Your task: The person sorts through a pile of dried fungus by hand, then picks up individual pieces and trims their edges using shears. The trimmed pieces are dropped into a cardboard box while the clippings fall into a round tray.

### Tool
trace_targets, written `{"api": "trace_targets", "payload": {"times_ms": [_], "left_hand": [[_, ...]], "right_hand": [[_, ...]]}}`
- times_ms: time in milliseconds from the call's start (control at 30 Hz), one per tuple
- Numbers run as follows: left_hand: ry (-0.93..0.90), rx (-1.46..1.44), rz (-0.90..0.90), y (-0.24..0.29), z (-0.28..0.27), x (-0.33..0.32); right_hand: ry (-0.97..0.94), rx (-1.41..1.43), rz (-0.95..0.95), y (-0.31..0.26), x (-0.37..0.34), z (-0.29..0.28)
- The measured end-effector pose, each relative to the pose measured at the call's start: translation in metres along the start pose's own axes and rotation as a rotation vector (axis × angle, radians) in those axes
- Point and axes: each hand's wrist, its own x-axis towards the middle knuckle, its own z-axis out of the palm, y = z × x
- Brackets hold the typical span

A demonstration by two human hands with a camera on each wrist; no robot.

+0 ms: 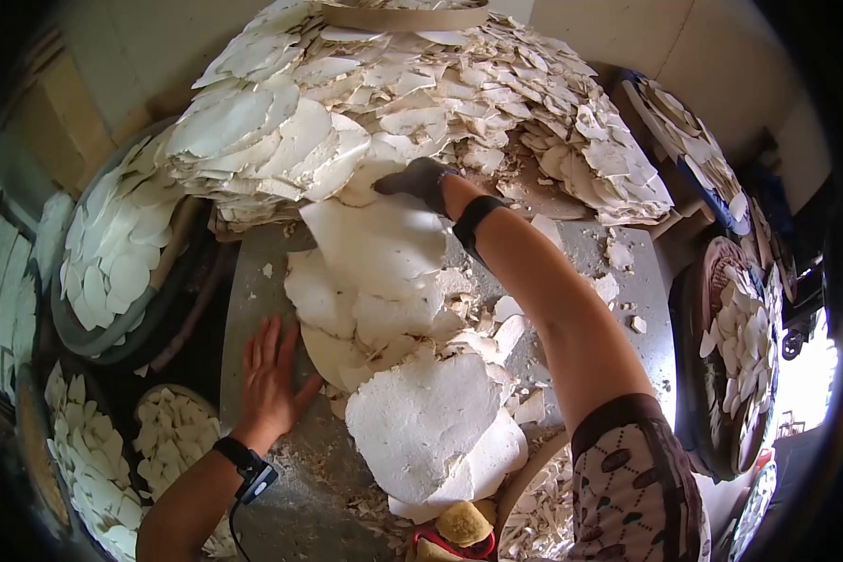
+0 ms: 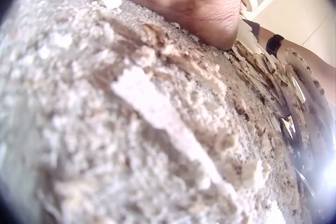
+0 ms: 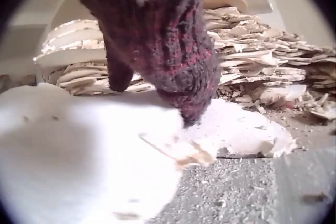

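Observation:
My right hand, in a dark knitted glove, reaches to the far end of a thin white sheet by the big pile. In the right wrist view its gloved fingers point down onto white sheets, the thumb apart from them. My bare left hand lies palm down on the grey metal table, fingers spread, its thumb close to the left edge of a row of overlapping brittle sheets. A large rough-edged white sheet lies nearest my body.
A tall pile of layered white sheets rises at the table's far side. Broken crumbs and shards litter the tabletop. Round baskets of similar pieces stand at both sides. A tub of shards and a yellow sponge-like lump sit at the near edge.

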Motion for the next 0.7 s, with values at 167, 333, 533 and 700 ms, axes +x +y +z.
{"api": "trace_targets", "payload": {"times_ms": [167, 333, 533, 700], "left_hand": [[0.023, 0.007, 0.02, 0.002, -0.001, 0.0], [0.017, -0.002, 0.01, 0.001, 0.0, -0.003], [0.059, 0.099, 0.172, -0.035, 0.034, -0.008], [-0.103, 0.025, 0.096, -0.009, 0.012, 0.0]], "right_hand": [[-0.193, 0.521, -0.16, 0.043, -0.015, 0.013], [-0.259, 0.642, 0.093, 0.015, -0.115, -0.02], [-0.299, 0.678, 0.022, 0.035, -0.209, -0.029], [-0.058, -0.062, -0.293, 0.016, -0.253, -0.035]]}}
